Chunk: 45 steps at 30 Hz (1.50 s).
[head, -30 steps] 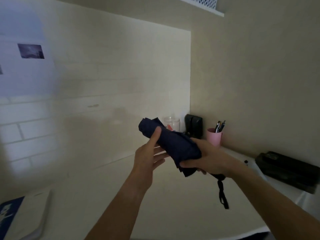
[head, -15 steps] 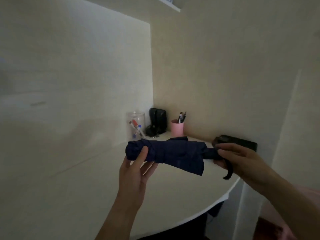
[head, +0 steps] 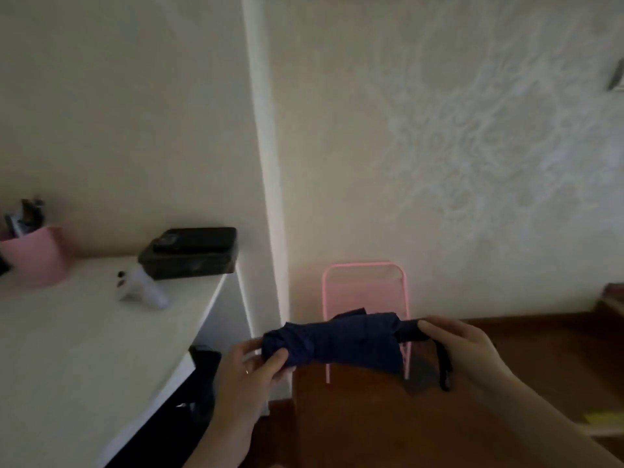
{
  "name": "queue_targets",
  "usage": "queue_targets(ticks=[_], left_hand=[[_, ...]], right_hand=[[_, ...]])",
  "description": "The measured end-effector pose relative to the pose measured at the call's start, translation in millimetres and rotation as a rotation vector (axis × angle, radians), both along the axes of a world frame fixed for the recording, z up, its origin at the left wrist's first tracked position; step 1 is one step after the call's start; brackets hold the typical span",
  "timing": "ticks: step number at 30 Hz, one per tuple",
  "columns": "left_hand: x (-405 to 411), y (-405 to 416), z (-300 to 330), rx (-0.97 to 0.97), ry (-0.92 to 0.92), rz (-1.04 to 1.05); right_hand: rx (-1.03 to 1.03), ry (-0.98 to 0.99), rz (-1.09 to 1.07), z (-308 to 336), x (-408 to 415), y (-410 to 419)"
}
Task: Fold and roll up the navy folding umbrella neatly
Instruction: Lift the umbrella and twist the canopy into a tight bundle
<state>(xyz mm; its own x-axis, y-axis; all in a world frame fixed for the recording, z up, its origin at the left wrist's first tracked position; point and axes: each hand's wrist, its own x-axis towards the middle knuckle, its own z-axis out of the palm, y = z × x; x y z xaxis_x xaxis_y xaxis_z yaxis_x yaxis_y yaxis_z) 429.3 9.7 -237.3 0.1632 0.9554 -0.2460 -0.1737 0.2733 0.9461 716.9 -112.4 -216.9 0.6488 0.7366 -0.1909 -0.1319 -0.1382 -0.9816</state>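
The navy folding umbrella is collapsed and held level in the air, off the right end of the desk. Its canopy is bunched around the shaft, with a loose flap hanging at the lower right. My left hand pinches the canopy's left end between thumb and fingers. My right hand grips the dark handle at the right end. A black wrist strap dangles below the handle.
A white desk fills the lower left, carrying a pink pen cup, a small white object and a black box. A pink metal frame stands against the wall behind the umbrella. The floor is dark wood.
The view has swung right, away from the desk toward the wall. The umbrella went from tilted to level, and my right hand slid from the canopy to the handle.
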Motion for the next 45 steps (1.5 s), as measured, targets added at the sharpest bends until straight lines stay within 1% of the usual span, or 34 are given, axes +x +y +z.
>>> queue_targets(ticks=[3,6,9,12,16,19,23,25,28,31,33,34,35,37,38,39,40,42,43,45], left_hand=[[72.2,35.5,-58.6,-0.095,0.151,-0.053],[141.7,80.5,-111.0,-0.122,0.294,-0.027],[206.8,138.1,-153.7,-0.064,0.454,-0.071],[264.4,201.8,-185.4,0.037,0.562,-0.123],[324.3,282.7,-223.6,0.158,0.698,-0.147],[351.2,329.5,-261.6,0.224,0.849,-0.238],[373.3,360.4,-316.9,0.298,0.943,-0.400],[379.6,369.4,-341.8,0.328,0.998,-0.489],[383.7,378.2,-375.4,0.344,1.054,-0.580],[386.2,380.5,-382.6,0.336,1.091,-0.657],[386.4,379.7,-388.3,0.375,1.108,-0.723],[385.8,379.0,-392.3,0.458,1.148,-0.737],[384.4,376.3,-394.9,0.563,1.217,-0.749],[383.7,371.8,-398.6,0.813,1.354,-0.767],[385.2,372.2,-401.7,0.895,1.389,-0.799],[387.5,372.3,-402.7,0.940,1.416,-0.848],[389.1,374.8,-406.5,0.950,1.439,-0.907],[388.6,382.0,-415.8,0.911,1.462,-0.993],[387.5,385.6,-420.5,0.881,1.442,-1.018],[384.4,391.2,-429.0,0.859,1.367,-0.995]], right_hand=[[-0.108,0.015,-0.126,-54.7,55.8,22.0],[-0.190,0.034,-0.206,-114.0,110.2,66.1],[-0.245,-0.026,-0.238,-167.1,168.8,127.6],[-0.263,-0.137,-0.244,-207.0,222.0,196.7],[-0.324,-0.221,-0.187,-257.4,275.2,285.4],[-0.416,-0.300,-0.117,-297.6,301.2,333.4],[-0.563,-0.458,0.020,-343.7,328.7,374.8],[-0.633,-0.499,0.079,-365.3,334.9,387.2],[-0.707,-0.483,0.132,-399.5,337.1,399.4],[-0.748,-0.415,0.199,-412.2,336.1,402.2],[-0.743,-0.421,0.215,-416.2,333.1,402.5],[-0.737,-0.493,0.201,-415.6,329.5,399.5],[-0.743,-0.636,0.184,-411.4,322.3,395.5],[-0.694,-1.025,0.187,-404.3,305.1,390.8],[-0.643,-1.167,0.246,-404.1,297.9,391.3],[-0.624,-1.229,0.364,-405.4,291.4,393.6],[-0.635,-1.239,0.504,-409.0,286.8,397.2],[-0.715,-1.228,0.730,-420.6,286.5,405.7],[-0.753,-1.237,0.788,-425.5,288.5,409.3],[-0.773,-1.291,0.801,-433.4,292.3,412.7]])
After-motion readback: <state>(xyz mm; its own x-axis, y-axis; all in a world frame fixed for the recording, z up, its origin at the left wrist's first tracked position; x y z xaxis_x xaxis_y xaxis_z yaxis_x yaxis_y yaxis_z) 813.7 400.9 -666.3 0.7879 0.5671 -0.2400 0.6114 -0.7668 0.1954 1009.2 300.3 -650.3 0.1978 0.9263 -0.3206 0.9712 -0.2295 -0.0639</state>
